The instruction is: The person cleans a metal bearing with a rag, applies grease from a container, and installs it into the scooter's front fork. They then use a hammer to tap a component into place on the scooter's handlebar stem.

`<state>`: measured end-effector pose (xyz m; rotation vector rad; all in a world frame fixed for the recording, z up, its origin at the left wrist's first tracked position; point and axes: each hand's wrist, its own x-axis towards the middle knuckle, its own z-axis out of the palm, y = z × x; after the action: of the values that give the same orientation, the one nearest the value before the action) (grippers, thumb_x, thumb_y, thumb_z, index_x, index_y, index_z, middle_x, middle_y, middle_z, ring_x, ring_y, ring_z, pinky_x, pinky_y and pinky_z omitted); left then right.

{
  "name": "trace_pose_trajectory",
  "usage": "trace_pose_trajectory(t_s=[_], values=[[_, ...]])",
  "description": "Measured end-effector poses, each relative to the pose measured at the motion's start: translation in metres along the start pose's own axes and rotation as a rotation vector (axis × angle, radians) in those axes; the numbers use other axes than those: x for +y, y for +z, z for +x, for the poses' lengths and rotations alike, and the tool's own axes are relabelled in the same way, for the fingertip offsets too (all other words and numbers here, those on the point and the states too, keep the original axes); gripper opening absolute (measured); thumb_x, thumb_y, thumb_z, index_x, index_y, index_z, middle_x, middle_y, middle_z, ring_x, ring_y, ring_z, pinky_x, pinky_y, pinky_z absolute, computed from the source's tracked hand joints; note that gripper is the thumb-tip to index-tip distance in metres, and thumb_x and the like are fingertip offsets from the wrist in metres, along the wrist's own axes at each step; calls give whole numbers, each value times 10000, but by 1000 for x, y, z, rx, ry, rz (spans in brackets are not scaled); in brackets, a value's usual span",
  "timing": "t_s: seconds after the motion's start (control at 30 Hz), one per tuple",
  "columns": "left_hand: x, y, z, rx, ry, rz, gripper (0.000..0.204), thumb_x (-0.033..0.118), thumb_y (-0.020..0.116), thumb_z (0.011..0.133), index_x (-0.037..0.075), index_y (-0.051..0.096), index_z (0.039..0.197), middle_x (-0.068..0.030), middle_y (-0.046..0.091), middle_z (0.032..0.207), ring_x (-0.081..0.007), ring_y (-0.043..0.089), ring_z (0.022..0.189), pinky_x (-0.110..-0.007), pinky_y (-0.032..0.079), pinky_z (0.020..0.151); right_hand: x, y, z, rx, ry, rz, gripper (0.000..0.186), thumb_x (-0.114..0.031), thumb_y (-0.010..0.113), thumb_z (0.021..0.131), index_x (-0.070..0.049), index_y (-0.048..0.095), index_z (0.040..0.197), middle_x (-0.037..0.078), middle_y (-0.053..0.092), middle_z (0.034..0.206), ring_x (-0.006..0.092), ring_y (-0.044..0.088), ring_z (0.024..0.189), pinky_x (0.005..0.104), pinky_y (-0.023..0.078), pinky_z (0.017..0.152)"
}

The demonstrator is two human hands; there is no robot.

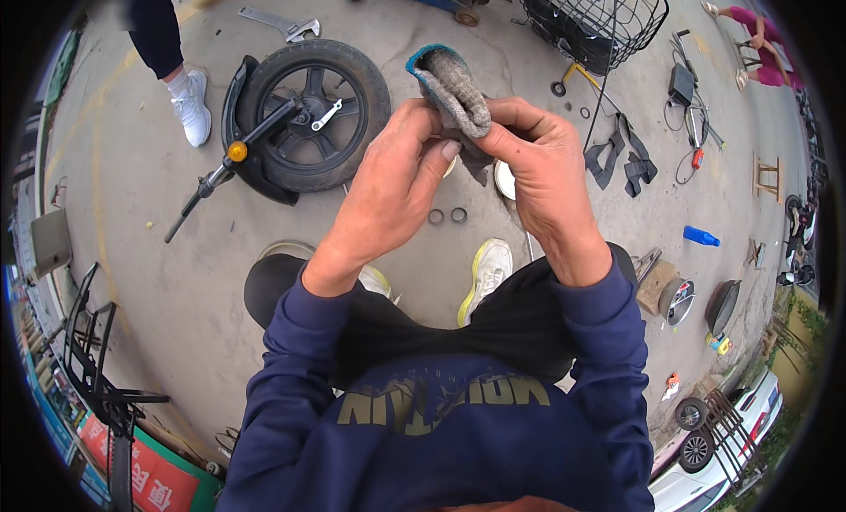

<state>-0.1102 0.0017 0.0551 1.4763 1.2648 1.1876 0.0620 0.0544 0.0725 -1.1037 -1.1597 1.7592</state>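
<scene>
A dirty grey knit work glove (451,80) with a blue-green edge is bunched up between my two hands above the ground. My left hand (394,175) pinches its lower left side, thumb and fingers closed. On the other side my right hand (545,170) grips the folded fabric between thumb and fingers. Darker cloth of the glove hangs below my fingertips. Two small metal rings (448,216) lie on the concrete beneath my hands. Partly hidden behind my right hand is a round white container (504,181).
A wheel with a black tyre (374,107), fork and fender lies at the left, near an adjustable wrench (280,24). A wire basket (630,23) stands at the far right. Black straps (619,159), a blue bottle (701,236) and a metal bowl (677,302) are to the right. Another person's shoe (190,108) is at the left.
</scene>
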Motion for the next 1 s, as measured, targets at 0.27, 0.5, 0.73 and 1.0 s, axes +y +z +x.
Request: trace_pose_trajectory(t_s=[0.27,0.5,0.73,1.0], values=[[-7,-23,-7,-24,-121,43,129,41,578,1002,-37,576,1105,-122,587,1129,-229,599,966,-338,498,851,13,16,20,10,223,291,257,-123,741,934,55,730,1119,80,740,949,123,675,810,263,520,724],[-34,-28,-10,-54,-193,-314,196,124,543,1062,-44,563,1161,-102,581,1248,-185,604,1072,-336,501,964,24,17,31,23,277,280,232,-159,758,932,31,741,1064,56,731,912,100,670,768,247,516,658],[-33,-34,-6,-62,-381,-634,331,217,596,1047,-44,560,1246,-113,616,1229,-213,621,1138,-364,501,999,18,18,30,-32,275,294,248,-168,757,940,18,729,1102,56,739,947,106,683,796,245,540,681],[-33,-27,-3,53,-527,-1174,323,259,557,1058,2,596,1251,-136,642,1247,-248,631,1117,-382,502,945,25,13,38,11,289,417,276,-175,750,949,30,707,1129,75,732,977,121,696,865,266,576,737]])
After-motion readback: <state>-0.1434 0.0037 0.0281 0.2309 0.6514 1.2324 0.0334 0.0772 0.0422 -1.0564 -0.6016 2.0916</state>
